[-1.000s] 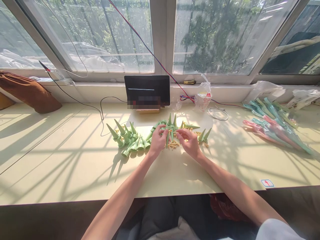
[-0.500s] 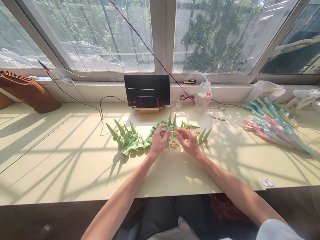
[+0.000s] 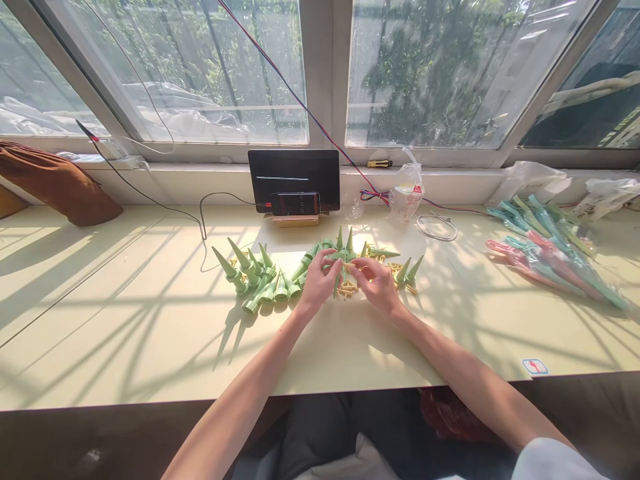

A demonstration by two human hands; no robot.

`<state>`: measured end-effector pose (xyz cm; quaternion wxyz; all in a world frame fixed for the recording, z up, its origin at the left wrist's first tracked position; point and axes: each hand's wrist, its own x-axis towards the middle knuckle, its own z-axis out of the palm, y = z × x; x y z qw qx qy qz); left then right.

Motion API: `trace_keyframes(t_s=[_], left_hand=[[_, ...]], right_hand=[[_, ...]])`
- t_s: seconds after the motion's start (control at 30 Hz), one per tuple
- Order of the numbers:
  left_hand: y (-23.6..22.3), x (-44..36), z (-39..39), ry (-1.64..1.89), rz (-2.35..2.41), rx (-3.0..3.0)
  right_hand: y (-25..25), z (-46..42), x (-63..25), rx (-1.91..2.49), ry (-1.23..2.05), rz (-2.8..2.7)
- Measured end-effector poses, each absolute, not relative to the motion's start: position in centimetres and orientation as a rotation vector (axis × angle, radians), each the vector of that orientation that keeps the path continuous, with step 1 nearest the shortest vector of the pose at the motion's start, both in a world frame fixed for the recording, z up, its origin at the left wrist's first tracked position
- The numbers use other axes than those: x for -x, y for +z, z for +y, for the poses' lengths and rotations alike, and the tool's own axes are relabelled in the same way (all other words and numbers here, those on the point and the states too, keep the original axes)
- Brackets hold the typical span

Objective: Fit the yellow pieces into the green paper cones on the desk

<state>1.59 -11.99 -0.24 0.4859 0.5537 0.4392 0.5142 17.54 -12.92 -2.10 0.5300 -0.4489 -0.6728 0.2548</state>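
Note:
My left hand point(image 3: 319, 279) is closed on a green plastic cone-shaped spike point(image 3: 336, 288), its narrow end pointing down below my fingers. My right hand point(image 3: 376, 283) pinches a small tan peg-like piece point(image 3: 347, 265) at the top of that spike, and the fingertips of both hands nearly meet there. How far the two parts are joined is hidden by my fingers. Beneath my hands lies a little pile of tan pieces point(image 3: 347, 291). Several green spikes point(image 3: 280, 287) lie and stand to the left, and two more upright spikes point(image 3: 413, 269) are at the right.
A phone point(image 3: 296, 203) leans against a black tablet point(image 3: 295, 170) at the back, with a cable running left. Behind and right are a bagged cup point(image 3: 406, 192), a coiled wire point(image 3: 437, 227) and pink and green plastic-wrapped items point(image 3: 555, 257). A brown bag point(image 3: 60, 183) lies left.
My right fingertips have shifted slightly left, bringing the tan piece closer to my left fingers. The spikes and other things on the table stay where they were.

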Motion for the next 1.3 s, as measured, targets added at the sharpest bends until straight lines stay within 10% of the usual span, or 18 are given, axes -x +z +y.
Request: trace_keyframes(t_s=[1.3], left_hand=[[-0.26,-1.77,-12.24,1.220,0.989,-1.353]], right_hand=[[-2.09,-12.93,-17.47,1.065,0.718,-1.569]])
